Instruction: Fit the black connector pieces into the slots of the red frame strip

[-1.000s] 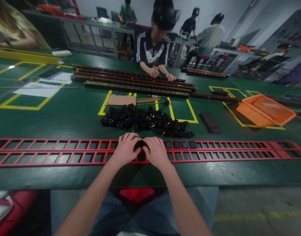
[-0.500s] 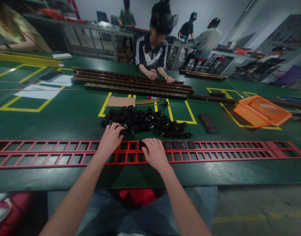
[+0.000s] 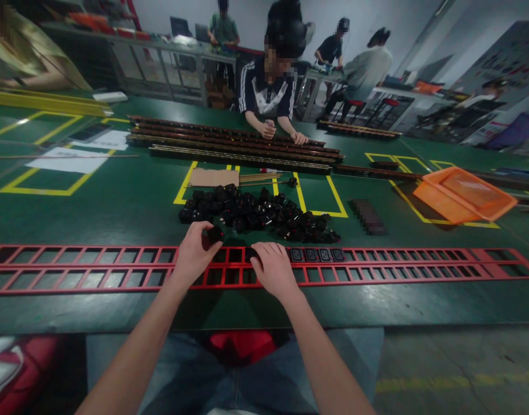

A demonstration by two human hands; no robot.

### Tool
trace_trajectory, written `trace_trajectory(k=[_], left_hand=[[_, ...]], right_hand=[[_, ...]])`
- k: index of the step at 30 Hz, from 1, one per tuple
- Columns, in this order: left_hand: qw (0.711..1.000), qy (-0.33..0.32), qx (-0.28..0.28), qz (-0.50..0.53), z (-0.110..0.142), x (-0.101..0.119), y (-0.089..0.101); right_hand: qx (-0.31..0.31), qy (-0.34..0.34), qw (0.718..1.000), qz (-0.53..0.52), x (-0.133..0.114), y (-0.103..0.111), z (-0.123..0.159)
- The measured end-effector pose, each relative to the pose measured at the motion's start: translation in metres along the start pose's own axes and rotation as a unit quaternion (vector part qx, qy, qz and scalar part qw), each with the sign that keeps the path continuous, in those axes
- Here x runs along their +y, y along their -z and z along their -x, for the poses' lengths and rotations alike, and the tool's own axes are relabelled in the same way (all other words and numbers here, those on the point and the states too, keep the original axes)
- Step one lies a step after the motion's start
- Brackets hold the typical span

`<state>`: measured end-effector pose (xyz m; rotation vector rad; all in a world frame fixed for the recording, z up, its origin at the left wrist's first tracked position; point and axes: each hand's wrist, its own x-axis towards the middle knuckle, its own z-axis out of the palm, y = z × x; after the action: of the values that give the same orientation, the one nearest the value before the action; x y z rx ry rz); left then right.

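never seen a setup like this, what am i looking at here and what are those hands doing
There is no machine here, just a person's own bare left hand and right hand. The view comes from a camera worn on that person's head, looking forward and down.

Across the green table lies a long red frame with two rows of openings. Four black sockets sit in its upper row, just right of the right hand. Beyond the frame are a pile of black parts, a piece of cardboard and an orange bin.

The left hand pinches a small black part; the right hand rests on the frame, hiding what its fingers cover.
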<state>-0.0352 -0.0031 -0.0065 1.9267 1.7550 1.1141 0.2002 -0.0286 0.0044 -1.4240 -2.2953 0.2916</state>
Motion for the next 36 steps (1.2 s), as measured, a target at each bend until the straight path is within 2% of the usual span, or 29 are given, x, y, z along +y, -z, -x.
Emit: trace_trajectory(k=[6,12,18,26,36], left_hand=[[0.997,-0.044,-0.047,0.039,0.01,0.016,-0.003],[0.989,-0.077,-0.099,0.073,0.01,0.017,0.0],[0.982,-0.077,-0.148,0.084,0.012,0.02,0.0],[0.98,-0.107,-0.165,0.021,0.011,0.014,-0.006],[0.975,-0.12,-0.185,0.012,0.013,0.014,-0.007]], right_hand=[[0.0,0.002,1.0,0.001,0.001,-0.001,0.0],[-0.003,-0.002,1.0,0.002,0.001,-0.001,0.0],[-0.001,0.001,1.0,0.001,0.001,-0.001,-0.001],[-0.004,-0.002,1.0,0.001,0.0,-0.001,-0.001],[-0.008,-0.003,1.0,0.002,-0.001,0.001,-0.001]])
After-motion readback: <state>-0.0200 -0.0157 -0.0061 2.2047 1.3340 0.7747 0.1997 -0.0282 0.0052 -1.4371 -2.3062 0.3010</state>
